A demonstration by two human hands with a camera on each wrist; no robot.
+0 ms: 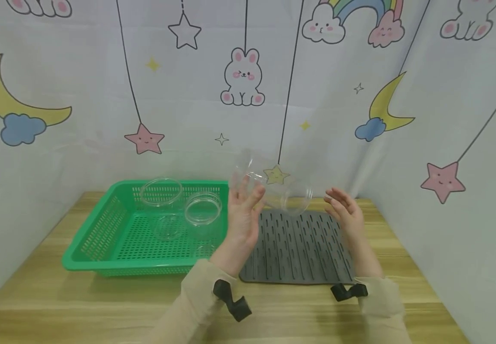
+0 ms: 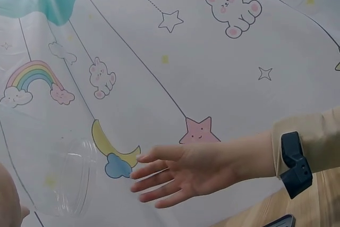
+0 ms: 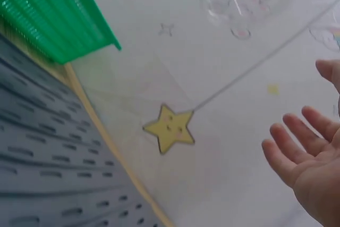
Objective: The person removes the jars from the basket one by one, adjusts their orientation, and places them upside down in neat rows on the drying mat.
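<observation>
Left hand (image 1: 243, 217) has a clear jar (image 1: 296, 197) up in the air, thumb and fingers gripping it near one end; jar is tilted, its far rim pointing toward the right hand (image 1: 345, 213). Right hand holds nothing: palm toward the jar, fingers loosely extended, visible gap to the rim. Hands are apart from each other. Jar sits above the back edge of the grey mat (image 1: 299, 248), touching neither mat nor basket. Progress read: this jar is off any surface and not set down, so its handling looks mid-step. Left to do, judging by what's lying around: at least two more clear containers sit in the green basket (image 1: 144, 264), a jar (image 1: 203, 223) at its right and a wide-rimmed tub (image 1: 162, 204) further left; exact count hard to tell through the clear plastic. No jar shows set down on the mat's visible part. Basket and mat sit side by side on the wood table (image 1: 290, 313), patterned curtain (image 1: 196, 95) behind.
</observation>
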